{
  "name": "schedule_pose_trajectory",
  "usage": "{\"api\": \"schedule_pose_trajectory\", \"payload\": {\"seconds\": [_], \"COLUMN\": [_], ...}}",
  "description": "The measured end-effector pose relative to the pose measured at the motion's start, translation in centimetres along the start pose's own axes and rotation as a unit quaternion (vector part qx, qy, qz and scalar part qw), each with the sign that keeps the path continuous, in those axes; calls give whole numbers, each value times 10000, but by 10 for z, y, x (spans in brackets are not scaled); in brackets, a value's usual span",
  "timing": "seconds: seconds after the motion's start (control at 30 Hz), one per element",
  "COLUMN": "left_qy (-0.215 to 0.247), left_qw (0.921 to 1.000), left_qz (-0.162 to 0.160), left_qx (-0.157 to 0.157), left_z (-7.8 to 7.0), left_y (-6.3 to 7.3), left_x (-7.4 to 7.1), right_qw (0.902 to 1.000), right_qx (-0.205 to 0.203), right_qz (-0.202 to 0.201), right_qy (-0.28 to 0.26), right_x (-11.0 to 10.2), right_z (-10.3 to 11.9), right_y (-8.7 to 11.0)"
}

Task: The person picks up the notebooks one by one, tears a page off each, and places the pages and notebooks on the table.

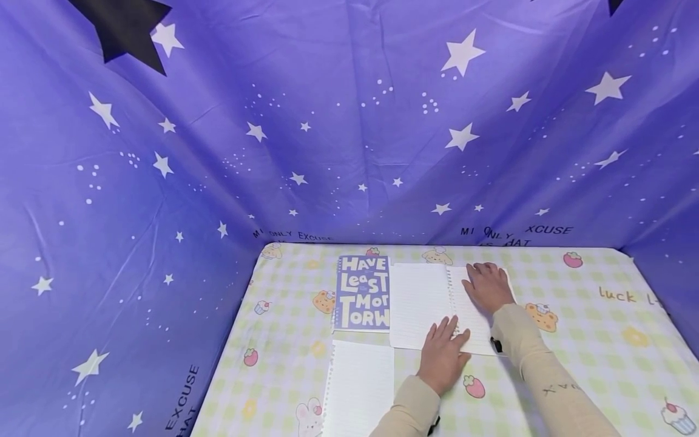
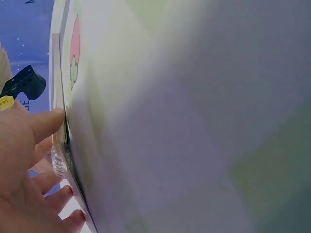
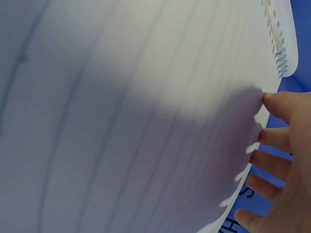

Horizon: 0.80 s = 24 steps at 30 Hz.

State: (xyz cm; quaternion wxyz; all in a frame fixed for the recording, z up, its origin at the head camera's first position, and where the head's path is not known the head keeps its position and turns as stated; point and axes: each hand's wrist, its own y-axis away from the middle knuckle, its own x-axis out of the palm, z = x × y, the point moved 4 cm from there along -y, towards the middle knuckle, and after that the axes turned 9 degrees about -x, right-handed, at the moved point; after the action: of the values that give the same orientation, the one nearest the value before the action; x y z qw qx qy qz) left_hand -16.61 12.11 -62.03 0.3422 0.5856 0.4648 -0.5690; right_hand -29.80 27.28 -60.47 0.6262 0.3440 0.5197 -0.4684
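On a green-and-white checked tablecloth (image 1: 590, 379), right of a purple-covered notebook (image 1: 362, 291) with bold white lettering (image 1: 364, 317): a spiral notebook (image 1: 434, 300), lying flat and open, pages (image 1: 416, 306) white and faintly ruled, coil (image 1: 451, 297) running down the middle. On its right page (image 1: 478, 329), a right hand (image 1: 488, 286), fingers spread on the paper. Over its lower edge, beside the coil, a left hand (image 1: 443, 355), fingers likewise spread.

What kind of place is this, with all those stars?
Probably a little curtained-off workspace, though I can't be sure. Starry purple cloth hangs around a table with a cute checked tablecloth, and an open spiral notebook lies on it.
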Motion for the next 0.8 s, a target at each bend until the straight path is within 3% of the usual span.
{"api": "schedule_pose_trajectory", "payload": {"seconds": [0.2, 0.4, 0.53, 0.8], "left_qy": [187, 186, 131, 468], "left_qw": [9995, 9984, 9978, 9955], "left_qz": [116, -257, -436, -647], "left_qx": [-206, -472, -488, -516], "left_z": [-4, -8, -8, -6], "left_y": [-3, -9, -9, -9], "left_x": [-10, -16, -18, -21], "right_qw": [10000, 10000, 10000, 9999], "right_qx": [0, 18, -6, -139], "right_qz": [36, 18, 18, -71], "right_qy": [35, -64, -64, 43], "right_x": [-5, -4, -5, -9], "right_z": [3, 2, 1, -3], "right_y": [0, 1, 2, 5]}}
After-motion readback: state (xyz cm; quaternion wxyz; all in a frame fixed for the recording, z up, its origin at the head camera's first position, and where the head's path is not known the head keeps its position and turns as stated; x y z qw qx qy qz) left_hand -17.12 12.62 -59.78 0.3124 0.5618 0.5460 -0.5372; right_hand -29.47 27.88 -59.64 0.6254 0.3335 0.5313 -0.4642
